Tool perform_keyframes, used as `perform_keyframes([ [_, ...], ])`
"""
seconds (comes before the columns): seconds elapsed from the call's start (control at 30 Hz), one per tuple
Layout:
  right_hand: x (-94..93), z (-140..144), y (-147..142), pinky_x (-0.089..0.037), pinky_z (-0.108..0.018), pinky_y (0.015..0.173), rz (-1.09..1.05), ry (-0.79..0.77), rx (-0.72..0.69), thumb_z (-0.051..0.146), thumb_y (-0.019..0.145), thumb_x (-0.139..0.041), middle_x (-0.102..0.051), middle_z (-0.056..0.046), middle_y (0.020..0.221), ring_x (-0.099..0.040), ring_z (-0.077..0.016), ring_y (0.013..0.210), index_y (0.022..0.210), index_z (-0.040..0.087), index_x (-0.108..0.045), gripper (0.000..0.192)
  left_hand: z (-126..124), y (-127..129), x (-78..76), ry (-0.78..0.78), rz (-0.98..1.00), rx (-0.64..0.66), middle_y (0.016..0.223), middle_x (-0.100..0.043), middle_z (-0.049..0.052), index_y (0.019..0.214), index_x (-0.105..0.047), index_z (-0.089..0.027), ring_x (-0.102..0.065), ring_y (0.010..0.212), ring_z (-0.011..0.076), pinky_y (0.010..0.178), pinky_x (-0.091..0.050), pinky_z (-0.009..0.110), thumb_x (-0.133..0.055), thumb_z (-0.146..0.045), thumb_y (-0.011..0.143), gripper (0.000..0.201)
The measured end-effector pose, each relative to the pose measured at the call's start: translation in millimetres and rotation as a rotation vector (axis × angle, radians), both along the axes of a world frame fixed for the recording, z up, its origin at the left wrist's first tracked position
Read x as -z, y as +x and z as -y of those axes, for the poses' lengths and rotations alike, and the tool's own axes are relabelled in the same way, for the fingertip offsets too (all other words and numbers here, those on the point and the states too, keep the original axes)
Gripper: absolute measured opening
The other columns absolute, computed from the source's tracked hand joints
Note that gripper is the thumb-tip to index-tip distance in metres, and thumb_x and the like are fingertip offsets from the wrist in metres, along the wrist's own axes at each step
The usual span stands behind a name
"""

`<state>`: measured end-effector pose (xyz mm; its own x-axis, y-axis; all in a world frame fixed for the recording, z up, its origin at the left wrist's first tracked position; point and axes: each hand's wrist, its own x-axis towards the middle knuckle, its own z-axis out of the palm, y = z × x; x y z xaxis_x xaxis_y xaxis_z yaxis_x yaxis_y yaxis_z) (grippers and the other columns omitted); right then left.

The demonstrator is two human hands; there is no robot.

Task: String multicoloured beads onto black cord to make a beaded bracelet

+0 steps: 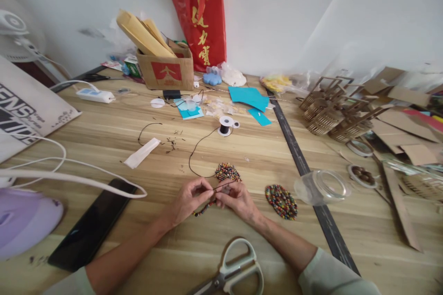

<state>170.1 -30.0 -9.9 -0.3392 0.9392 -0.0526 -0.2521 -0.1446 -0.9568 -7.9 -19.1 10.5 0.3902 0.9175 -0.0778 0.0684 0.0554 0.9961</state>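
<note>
My left hand [193, 197] and my right hand [238, 199] meet near the middle of the table, fingertips pinched on a thin black cord [222, 186]. Below my fingers hangs a short string of coloured beads [201, 212], partly hidden behind them. Just beyond my hands lies a pile of multicoloured beads [227, 171]. From there the cord loops back toward a white spool of black cord [224, 127]. A coiled strand of coloured beads [281, 201] rests to the right of my right hand. Scissors with pale handles [238, 267] lie close to me.
A black phone [92, 226] and white cables [65, 173] lie at left, with a white paper strip [142, 152] farther in. At right are a clear plastic jar [321, 187] on its side and small woven baskets [325, 113]. A cardboard box [166, 71] and red bag [204, 23] stand behind.
</note>
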Motion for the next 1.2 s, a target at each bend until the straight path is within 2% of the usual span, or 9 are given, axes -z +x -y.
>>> perform_keyframes([
  [0.4, -3.3, 1.7, 1.9, -0.051, -0.020, 0.049, 0.071, 0.068, 0.028, 0.038, 0.075, -0.075, -0.063, 0.002, 0.059, -0.059, -0.0092, 0.049, 0.084, 0.014, -0.066, 0.027, 2.4, 2.1, 4.0, 0.030, -0.060, 0.001, 0.066, -0.059, 0.000, 0.071, -0.060, -0.014, -0.054, 0.066, 0.0134, 0.063, -0.043, 0.023, -0.067, -0.031, 0.074, 0.018],
  [0.8, -1.8, 3.4, 0.3, -0.049, -0.019, 0.049, 0.071, 0.070, 0.016, 0.041, 0.075, -0.074, -0.060, 0.002, 0.058, -0.055, -0.0080, 0.049, 0.083, 0.016, -0.065, 0.028, 2.0, 1.1, 6.5, 0.017, -0.092, 0.036, 0.064, -0.058, -0.001, 0.070, -0.060, -0.014, -0.052, 0.062, 0.0116, 0.059, -0.041, 0.021, -0.067, -0.029, 0.074, 0.017],
  [1.03, -2.5, 5.1, 1.8, -0.045, -0.019, 0.050, 0.118, 0.103, 0.017, 0.045, 0.080, -0.070, -0.056, 0.003, 0.063, -0.052, -0.0083, 0.054, 0.083, 0.017, -0.061, 0.030, 1.3, 1.6, 1.8, -0.005, -0.084, 0.045, 0.068, -0.061, 0.000, 0.073, -0.062, -0.015, -0.055, 0.066, 0.0133, 0.064, -0.044, 0.023, -0.067, -0.031, 0.074, 0.017],
  [1.2, -2.5, 7.3, 3.3, -0.044, -0.019, 0.051, 0.131, 0.134, 0.054, 0.044, 0.083, -0.067, -0.055, 0.002, 0.066, -0.052, -0.0094, 0.058, 0.087, 0.018, -0.060, 0.028, 0.7, 1.8, -0.2, 0.004, -0.101, 0.063, 0.064, -0.060, 0.000, 0.072, -0.063, -0.014, -0.053, 0.062, 0.0123, 0.060, -0.042, 0.022, -0.067, -0.032, 0.074, 0.018],
])
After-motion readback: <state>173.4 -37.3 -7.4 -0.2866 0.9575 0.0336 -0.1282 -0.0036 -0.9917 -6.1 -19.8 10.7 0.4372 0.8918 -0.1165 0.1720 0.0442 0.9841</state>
